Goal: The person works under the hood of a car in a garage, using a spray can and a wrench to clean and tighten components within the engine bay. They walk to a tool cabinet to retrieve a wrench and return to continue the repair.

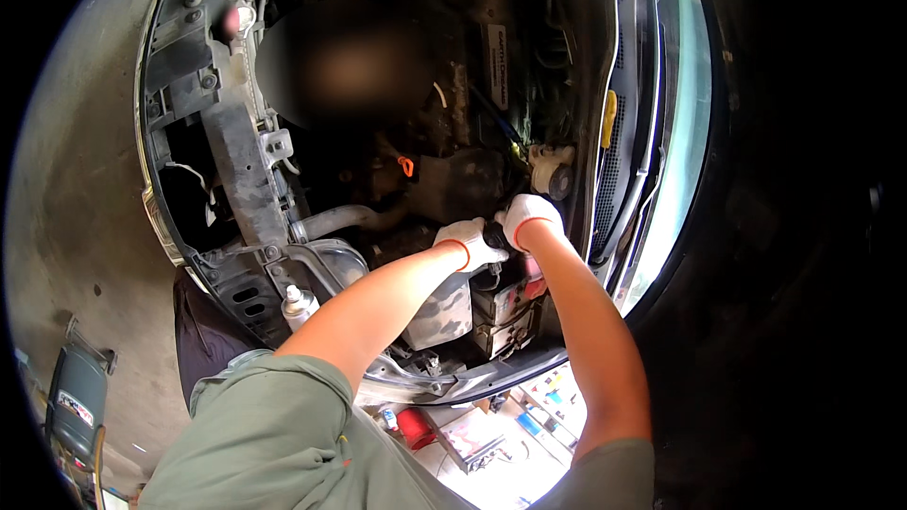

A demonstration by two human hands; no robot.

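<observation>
Both my hands wear white gloves with red cuffs, inside a car's open engine bay. My left hand [465,241] grips at a dark fitting above a grey box [437,316], its fingertips partly hidden. My right hand [529,222] is closed just right of it, on something I cannot make out, above the battery [505,331] with red parts. An orange dipstick loop [406,166] is farther in. A metal cylinder housing [551,170] sits just beyond my right hand. A white-capped spray can [298,307] stands left of my left forearm.
The front frame [231,123] runs along the left, the windscreen [675,151] along the right. A yellow object [609,118] lies by the cowl. A green wheeled object [76,397] stands on the concrete floor [90,179]. A red container [416,430] and tools show below the car's edge.
</observation>
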